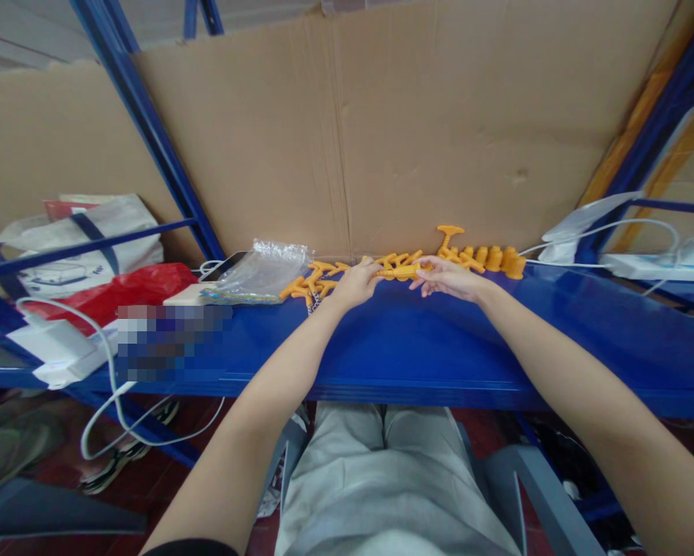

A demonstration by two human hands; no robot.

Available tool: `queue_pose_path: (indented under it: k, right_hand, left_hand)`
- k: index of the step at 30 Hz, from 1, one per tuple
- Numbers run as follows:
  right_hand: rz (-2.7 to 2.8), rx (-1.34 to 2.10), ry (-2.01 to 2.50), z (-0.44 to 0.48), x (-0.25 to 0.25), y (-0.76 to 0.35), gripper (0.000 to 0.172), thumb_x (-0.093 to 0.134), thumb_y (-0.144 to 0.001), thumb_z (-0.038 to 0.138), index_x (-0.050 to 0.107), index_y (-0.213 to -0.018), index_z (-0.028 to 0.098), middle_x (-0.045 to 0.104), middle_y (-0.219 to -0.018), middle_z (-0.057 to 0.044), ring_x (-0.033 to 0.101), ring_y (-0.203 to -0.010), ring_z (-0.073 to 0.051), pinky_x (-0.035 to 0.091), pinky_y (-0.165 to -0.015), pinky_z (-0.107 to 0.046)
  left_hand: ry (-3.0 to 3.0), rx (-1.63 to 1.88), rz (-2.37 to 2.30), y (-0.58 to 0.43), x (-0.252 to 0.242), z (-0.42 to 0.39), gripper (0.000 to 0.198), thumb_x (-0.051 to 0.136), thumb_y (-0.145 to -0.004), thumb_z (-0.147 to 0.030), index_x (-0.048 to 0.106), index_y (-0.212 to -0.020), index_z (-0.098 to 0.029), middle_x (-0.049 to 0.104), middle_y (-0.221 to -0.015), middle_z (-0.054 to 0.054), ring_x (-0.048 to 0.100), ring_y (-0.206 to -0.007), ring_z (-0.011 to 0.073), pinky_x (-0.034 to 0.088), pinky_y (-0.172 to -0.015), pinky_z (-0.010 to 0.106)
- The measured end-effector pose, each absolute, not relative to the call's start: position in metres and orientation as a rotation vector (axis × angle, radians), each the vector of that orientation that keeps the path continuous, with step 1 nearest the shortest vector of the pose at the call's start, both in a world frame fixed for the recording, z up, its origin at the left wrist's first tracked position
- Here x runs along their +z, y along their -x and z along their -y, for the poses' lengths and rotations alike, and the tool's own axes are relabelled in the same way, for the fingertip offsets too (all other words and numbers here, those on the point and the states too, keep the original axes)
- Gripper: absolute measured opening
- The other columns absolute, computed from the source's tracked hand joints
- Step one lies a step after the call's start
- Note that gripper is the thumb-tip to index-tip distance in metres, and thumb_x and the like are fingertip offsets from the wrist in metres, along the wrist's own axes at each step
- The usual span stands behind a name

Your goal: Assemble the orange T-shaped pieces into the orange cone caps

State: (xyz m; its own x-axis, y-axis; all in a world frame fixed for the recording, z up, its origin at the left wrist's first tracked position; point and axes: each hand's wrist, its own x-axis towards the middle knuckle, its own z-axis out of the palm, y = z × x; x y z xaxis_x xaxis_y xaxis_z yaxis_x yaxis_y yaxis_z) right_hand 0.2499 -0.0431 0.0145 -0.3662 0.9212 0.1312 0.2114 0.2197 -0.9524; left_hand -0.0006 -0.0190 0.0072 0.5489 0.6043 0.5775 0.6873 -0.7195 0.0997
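My left hand [357,283] is closed on the left end of a yellow plastic piece [400,272], held level above the back of the blue shelf [404,340]. At its right end, my right hand [448,278] has its thumb and index finger pinched on the same piece, the other fingers loosely bent. Several yellow T-shaped pieces [320,270] lie behind and left of my left hand, beside a short metal chain [314,303]. Beyond my right hand stands a yellow T-handled screw piece [451,232], and several yellow cup-like parts [514,264] form a row to the right.
A clear plastic bag [259,274], a red bag [120,297] and a white charger with cables [62,344] are on the left. Cardboard [439,116] rises behind the shelf. A white power strip [659,266] lies at right. Another person's shoe [106,471] shows below left.
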Motion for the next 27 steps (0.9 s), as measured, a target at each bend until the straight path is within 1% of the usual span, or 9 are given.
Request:
queue_pose_path:
  k: [2,6,9,11,13,17,20,23,27]
  right_hand:
    - [1.714,1.197,1.068,0.043,0.013,-0.247,0.02,0.061,-0.097,0.038,0.054,-0.103,0.02,0.075,-0.083,-0.007,0.066,-0.06,-0.014,0.056,-0.061,-0.028]
    - [1.636,1.212,1.141,0.045,0.013,-0.24,0.032,0.054,-0.1,0.048,0.052,-0.087,0.019,0.072,-0.071,-0.009,0.062,-0.05,-0.013,0.051,-0.052,-0.025]
    - [1.633,1.197,1.176,0.045,0.014,-0.237,0.042,0.05,-0.1,0.056,0.053,-0.083,0.018,0.071,-0.067,-0.009,0.057,-0.043,-0.011,0.046,-0.044,-0.022]
    - [1.632,1.179,1.176,0.046,0.015,-0.237,0.044,0.049,-0.099,0.059,0.056,-0.085,0.018,0.073,-0.071,-0.01,0.058,-0.043,-0.011,0.046,-0.043,-0.022]
    - [1.614,1.175,1.166,0.048,0.017,-0.237,0.039,0.05,-0.101,0.054,0.059,-0.092,0.017,0.075,-0.078,-0.011,0.06,-0.046,-0.011,0.048,-0.045,-0.023]
    - [1.589,1.2,1.105,0.052,0.022,-0.239,0.017,0.059,-0.1,0.032,0.059,-0.109,0.018,0.077,-0.084,-0.008,0.063,-0.051,-0.011,0.052,-0.051,-0.023]
    - [1.58,1.209,1.095,0.052,0.023,-0.24,0.012,0.062,-0.098,0.029,0.058,-0.101,0.018,0.076,-0.076,-0.006,0.062,-0.049,-0.011,0.051,-0.052,-0.021]
    - [1.581,1.191,1.139,0.051,0.023,-0.239,0.027,0.06,-0.099,0.04,0.057,-0.084,0.017,0.07,-0.061,-0.006,0.058,-0.043,-0.011,0.047,-0.045,-0.02]
    - [1.542,1.074,1.257,0.051,0.023,-0.233,0.051,0.05,-0.1,0.056,0.055,-0.067,0.017,0.051,-0.039,-0.001,0.043,-0.031,-0.008,0.036,-0.035,-0.018]
  left_hand:
    - [2.648,-0.89,1.118,0.0,0.007,0.02,0.021,0.05,-0.097,-0.015,0.07,-0.104,-0.015,0.067,-0.105,0.009,0.066,-0.101,0.0215,0.052,-0.094,0.035]
    - [2.638,-0.874,1.138,-0.001,0.007,0.02,0.022,0.049,-0.097,-0.015,0.07,-0.104,-0.014,0.065,-0.107,0.01,0.066,-0.102,0.0225,0.051,-0.096,0.036]
    - [2.628,-0.893,1.125,-0.001,0.007,0.02,0.02,0.05,-0.097,-0.017,0.069,-0.103,-0.016,0.065,-0.106,0.009,0.066,-0.102,0.0219,0.052,-0.094,0.035]
    - [2.624,-0.907,1.116,-0.001,0.007,0.02,0.02,0.05,-0.097,-0.018,0.069,-0.102,-0.016,0.065,-0.105,0.009,0.066,-0.101,0.0217,0.052,-0.093,0.034]
    - [2.62,-0.913,1.11,0.0,0.008,0.02,0.021,0.049,-0.098,-0.02,0.07,-0.101,-0.015,0.066,-0.103,0.009,0.066,-0.099,0.0215,0.053,-0.092,0.034]
    - [2.625,-0.909,1.085,0.001,0.009,0.021,0.024,0.047,-0.099,-0.024,0.07,-0.1,-0.016,0.066,-0.099,0.008,0.065,-0.095,0.0208,0.053,-0.09,0.034]
    - [2.634,-0.896,1.037,0.002,0.009,0.021,0.027,0.046,-0.1,-0.025,0.07,-0.102,-0.014,0.066,-0.101,0.01,0.065,-0.096,0.0212,0.053,-0.091,0.034]
    - [2.643,-0.886,0.958,0.003,0.009,0.021,0.028,0.045,-0.101,-0.027,0.07,-0.104,-0.014,0.066,-0.101,0.01,0.065,-0.097,0.0216,0.053,-0.091,0.035]
    - [2.639,-0.907,0.897,0.002,0.008,0.022,0.03,0.045,-0.102,-0.03,0.07,-0.106,-0.015,0.066,-0.102,0.01,0.065,-0.098,0.0217,0.053,-0.091,0.035]
